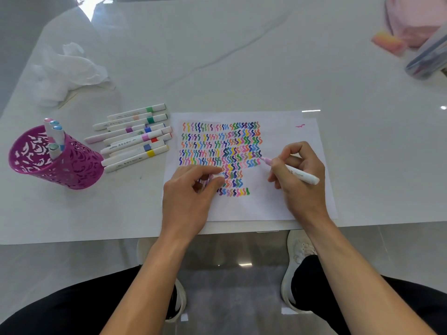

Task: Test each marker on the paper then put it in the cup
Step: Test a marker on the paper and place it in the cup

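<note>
Testing stroke: your right hand pinches the marker, tip on the paper; your left hand, curled round the cap (baring the tip), steadies that paper; cup well left of it.

No legible txt anywhere; print on marker barrels too blurry.
</note>
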A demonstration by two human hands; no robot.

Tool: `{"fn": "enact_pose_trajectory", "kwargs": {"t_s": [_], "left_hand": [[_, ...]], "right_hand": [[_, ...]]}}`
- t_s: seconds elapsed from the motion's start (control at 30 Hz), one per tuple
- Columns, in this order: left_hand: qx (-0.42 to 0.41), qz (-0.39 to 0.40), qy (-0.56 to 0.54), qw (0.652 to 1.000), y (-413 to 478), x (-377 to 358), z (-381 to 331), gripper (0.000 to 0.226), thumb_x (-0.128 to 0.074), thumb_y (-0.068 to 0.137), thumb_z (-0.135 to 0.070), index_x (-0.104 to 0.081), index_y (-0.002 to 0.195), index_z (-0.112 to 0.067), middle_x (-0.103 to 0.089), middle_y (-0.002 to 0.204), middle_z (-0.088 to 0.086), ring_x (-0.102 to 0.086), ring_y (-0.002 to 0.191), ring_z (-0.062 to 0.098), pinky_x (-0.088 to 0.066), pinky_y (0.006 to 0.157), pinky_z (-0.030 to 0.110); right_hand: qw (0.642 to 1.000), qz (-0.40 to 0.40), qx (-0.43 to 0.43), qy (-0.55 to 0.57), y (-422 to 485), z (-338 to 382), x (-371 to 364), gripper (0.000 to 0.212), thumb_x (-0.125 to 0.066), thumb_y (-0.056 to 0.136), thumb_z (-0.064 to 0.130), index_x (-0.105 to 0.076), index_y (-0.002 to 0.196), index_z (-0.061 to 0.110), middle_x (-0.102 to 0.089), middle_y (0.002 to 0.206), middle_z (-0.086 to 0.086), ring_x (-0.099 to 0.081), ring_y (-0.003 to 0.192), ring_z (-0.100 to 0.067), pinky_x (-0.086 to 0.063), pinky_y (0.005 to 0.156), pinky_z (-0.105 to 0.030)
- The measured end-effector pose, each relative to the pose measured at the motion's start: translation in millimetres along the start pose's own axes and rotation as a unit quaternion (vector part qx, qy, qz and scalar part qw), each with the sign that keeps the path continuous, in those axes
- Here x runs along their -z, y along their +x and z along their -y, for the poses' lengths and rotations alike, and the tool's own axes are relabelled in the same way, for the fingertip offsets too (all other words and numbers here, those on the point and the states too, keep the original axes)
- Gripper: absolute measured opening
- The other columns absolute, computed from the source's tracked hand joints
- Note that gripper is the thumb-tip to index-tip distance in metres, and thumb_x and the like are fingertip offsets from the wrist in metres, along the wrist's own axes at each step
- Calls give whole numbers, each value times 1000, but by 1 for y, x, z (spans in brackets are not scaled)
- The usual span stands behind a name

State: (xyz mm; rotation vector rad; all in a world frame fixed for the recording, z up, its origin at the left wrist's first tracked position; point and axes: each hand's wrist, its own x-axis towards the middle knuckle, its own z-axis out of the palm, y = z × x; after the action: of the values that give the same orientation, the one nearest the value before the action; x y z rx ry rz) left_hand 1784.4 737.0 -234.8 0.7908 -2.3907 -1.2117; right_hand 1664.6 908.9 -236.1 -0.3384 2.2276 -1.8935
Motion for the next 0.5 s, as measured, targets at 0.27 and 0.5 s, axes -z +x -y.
{"fn": "enact_pose_trajectory", "kwargs": {"t_s": [0.27, 0.5], "left_hand": [[20, -30, -119, 992, -6, 1, -12, 21, -83, 83, -21, -78, 97, -37, -76, 90, -17, -72, 87, 6, -56, 82, 20], [70, 29, -209, 975, -14, -2, -23, 10, -73, 89, -35, -79, 97, -33, -78, 84, -8, -74, 82, 15, -61, 79, 30]], "right_hand": [[998, 32, 7, 51, -7, 18, 1, 9, -76, 80, 34, -70, 87, 31, -69, 76, 5, -61, 65, -15, -49, 56, -28], [986, 58, -39, 151, -18, 32, -5, 14, -60, 95, 22, -72, 96, 14, -77, 77, -1, -62, 65, -12, -48, 52, -22]]}}
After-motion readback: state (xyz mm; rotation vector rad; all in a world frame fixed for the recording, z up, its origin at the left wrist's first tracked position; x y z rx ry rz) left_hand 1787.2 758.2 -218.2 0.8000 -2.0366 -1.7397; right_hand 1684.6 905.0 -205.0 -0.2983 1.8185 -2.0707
